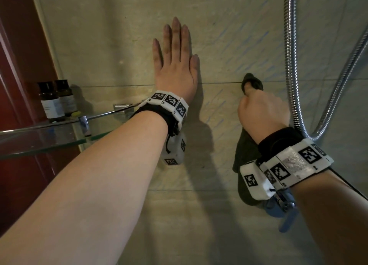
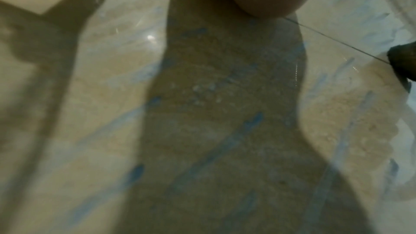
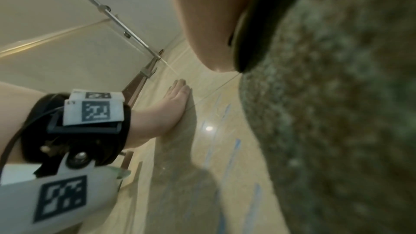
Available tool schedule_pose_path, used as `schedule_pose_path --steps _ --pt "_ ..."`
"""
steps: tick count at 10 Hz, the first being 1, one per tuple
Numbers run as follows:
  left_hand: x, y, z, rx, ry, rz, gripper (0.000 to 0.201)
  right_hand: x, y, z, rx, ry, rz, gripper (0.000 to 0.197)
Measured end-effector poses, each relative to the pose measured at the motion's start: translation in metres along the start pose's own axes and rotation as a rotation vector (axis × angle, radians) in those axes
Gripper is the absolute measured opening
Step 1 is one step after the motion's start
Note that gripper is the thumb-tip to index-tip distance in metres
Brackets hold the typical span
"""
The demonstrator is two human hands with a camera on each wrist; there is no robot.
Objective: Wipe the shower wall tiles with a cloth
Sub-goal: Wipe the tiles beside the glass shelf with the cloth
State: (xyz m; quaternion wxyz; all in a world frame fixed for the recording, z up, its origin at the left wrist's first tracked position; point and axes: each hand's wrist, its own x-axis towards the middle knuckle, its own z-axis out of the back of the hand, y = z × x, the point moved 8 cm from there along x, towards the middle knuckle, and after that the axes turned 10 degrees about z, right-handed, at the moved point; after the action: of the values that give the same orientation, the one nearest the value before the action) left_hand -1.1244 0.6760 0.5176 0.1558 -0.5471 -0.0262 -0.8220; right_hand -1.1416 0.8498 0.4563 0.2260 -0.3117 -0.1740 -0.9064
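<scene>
Right forearm, nearest the head camera, lower right; right hand clenched around a dark cloth, knuckles to the wall tiles. A twist of cloth pokes above the fist at a grout line; the rest hangs below the wrist against the tile.

Left hand: fingers straight, palm flat on the tile above the same grout line, grasping nothing.

Head view only: glass shelf at left carrying two brown bottles, beside a red door frame; metal shower hose looping just right of the right hand.

Right wrist view only: cloth pile close up, grey-green; left hand seen edge-on, pressed to the wall.

Left wrist view only: blurred tile with blue streaks, cloth tip at the right edge.

Open tile lies between the two hands and above them; shelf edge bounds the left, hose the right.
</scene>
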Motion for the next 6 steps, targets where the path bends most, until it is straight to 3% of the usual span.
schedule_pose_path --steps 3,6 --pt "-0.001 -0.002 0.001 0.013 0.020 0.011 0.058 0.004 -0.010 0.001 0.084 -0.067 -0.103 0.043" --pt "0.000 -0.001 0.001 0.008 0.026 0.004 0.058 0.008 0.013 -0.004 -0.022 -0.057 0.024 0.044"
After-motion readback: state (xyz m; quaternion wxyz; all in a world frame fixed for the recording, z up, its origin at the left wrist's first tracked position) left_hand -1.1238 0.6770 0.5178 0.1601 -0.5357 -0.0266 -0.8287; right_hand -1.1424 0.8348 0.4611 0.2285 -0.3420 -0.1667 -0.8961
